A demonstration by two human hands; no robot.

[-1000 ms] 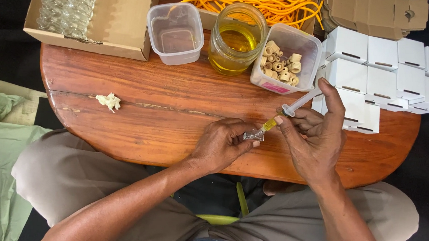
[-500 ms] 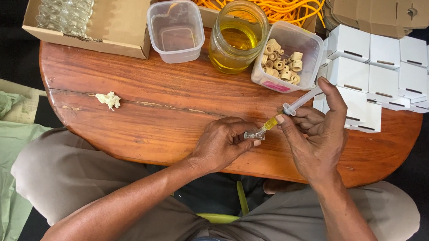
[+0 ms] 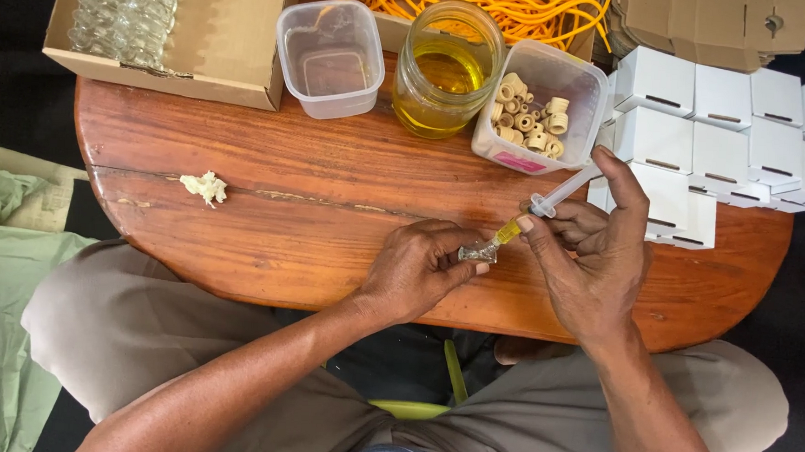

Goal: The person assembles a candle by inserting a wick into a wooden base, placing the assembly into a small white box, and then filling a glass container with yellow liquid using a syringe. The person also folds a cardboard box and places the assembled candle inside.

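A small glass vial (image 3: 478, 252) is pinched between thumb and fingertips of the left hand (image 3: 418, 269), just above the near edge of the wooden table (image 3: 310, 220), right of its middle. A syringe (image 3: 553, 196) with yellow liquid at its tip is gripped by the right hand (image 3: 596, 256), fingers closed round the barrel and thumb raised toward the plunger; its tip is set at the mouth of the vial.

Along the far edge are ranged, left to right: a cardboard box (image 3: 219, 29) of clear vials, an empty plastic tub (image 3: 331, 59), a glass jar (image 3: 447, 70) of yellow oil, and a plastic tub of pale stoppers (image 3: 535, 113). Small white cartons (image 3: 734, 135) are stacked at the right end. Orange tubing (image 3: 491, 1) is heaped behind the jar. A crumpled white wad (image 3: 205, 186) lies near the left end.
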